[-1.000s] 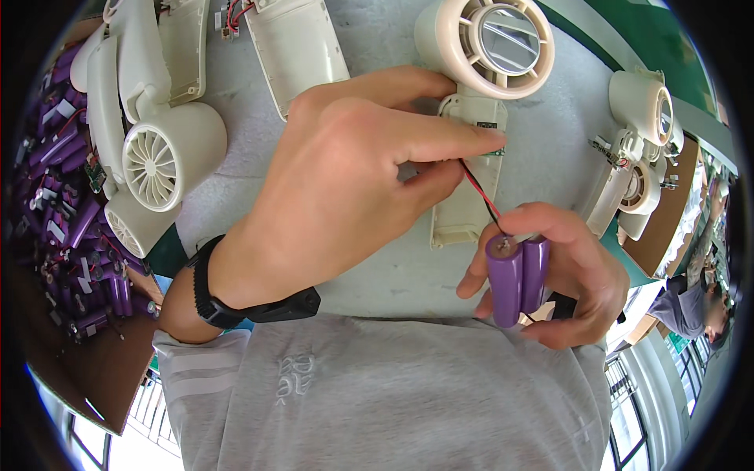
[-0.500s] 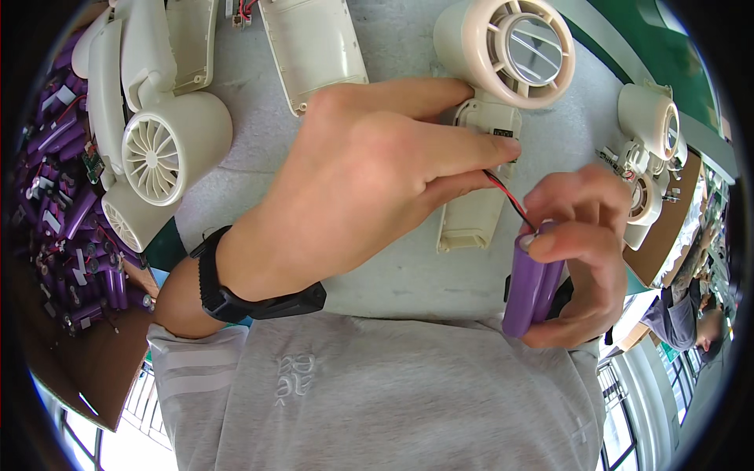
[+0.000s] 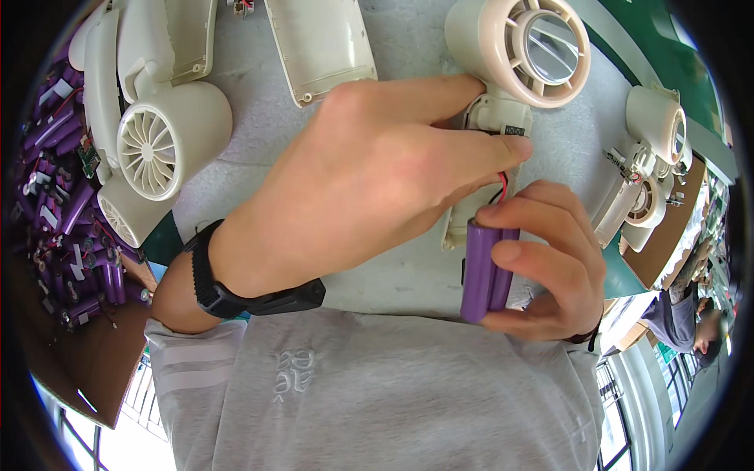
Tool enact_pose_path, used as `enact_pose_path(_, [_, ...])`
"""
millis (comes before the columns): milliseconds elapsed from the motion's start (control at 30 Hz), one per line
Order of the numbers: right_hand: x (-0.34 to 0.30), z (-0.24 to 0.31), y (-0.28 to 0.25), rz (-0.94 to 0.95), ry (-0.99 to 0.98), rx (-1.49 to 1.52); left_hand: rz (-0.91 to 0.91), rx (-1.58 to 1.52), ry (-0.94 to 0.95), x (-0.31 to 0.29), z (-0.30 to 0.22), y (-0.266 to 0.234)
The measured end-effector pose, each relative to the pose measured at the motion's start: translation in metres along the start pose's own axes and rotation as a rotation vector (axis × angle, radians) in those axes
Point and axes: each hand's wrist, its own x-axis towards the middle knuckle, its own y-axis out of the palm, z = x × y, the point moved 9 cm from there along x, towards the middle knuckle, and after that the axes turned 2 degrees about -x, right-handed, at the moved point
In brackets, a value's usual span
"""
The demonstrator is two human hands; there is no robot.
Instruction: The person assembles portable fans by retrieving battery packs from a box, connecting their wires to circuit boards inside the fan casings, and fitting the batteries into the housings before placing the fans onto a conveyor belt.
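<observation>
A cream handheld fan lies on the work surface, its round head away from me and its open handle pointing toward me. My left hand, with a black band on the wrist, is closed on the handle, thumb and fingers by a small dark display. Its palm hides much of the handle's inside. Between the fingers and thumb of my right hand is a purple battery pack of two joined cells, held upright. Red and black wires run from the pack up under my left hand.
A cream half shell lies at the far middle. More cream fans stand at the left, beside a cardboard box heaped with purple batteries. Partly assembled fans lie at the right. Another person shows at the far right.
My right hand has moved left with the battery pack, closer to the handle, and the wires are less exposed. The fan and my left hand have shifted slightly right.
</observation>
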Motion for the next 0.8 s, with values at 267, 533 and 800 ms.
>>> enact_pose_path(267, [0.006,-0.002,0.001,-0.113,0.016,-0.189,0.048,0.01,-0.029,0.002,0.003,-0.003])
enact_pose_path(533, [0.006,0.001,0.007,-0.085,0.011,-0.284,0.05,-0.019,0.01,0.0,0.003,-0.008])
enact_pose_path(800, [0.004,0.003,0.015,-0.133,0.06,-0.306,0.034,-0.101,0.007,-0.004,0.011,-0.009])
